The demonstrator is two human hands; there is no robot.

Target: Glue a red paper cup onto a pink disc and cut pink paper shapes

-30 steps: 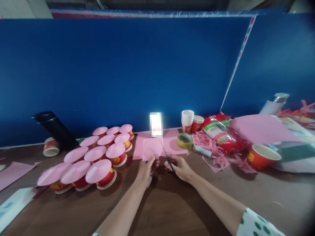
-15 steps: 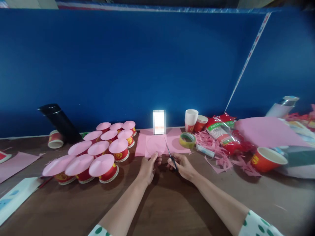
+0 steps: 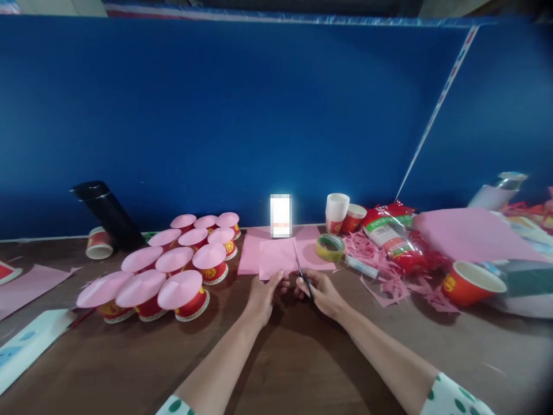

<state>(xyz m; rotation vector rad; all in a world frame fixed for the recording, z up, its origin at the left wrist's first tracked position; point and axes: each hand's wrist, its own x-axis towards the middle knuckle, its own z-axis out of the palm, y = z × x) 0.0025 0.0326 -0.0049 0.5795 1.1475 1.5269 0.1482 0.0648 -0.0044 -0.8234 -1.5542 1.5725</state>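
On my remote feed, left hand [image 3: 265, 294] pinching the near edge of pink paper [image 3: 276, 255], central in my view, right hand [image 3: 323, 295] grasping scissors [image 3: 308, 288] beside its right edge, pink-topped cups [image 3: 180, 289] off left.

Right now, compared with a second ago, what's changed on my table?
The view has swung slightly left, so things sit farther right in the picture. The left hand and the paper it holds seem nudged slightly right. Nothing was picked up or let go: the right hand still holds the scissors, and the pink-topped cups stay put.
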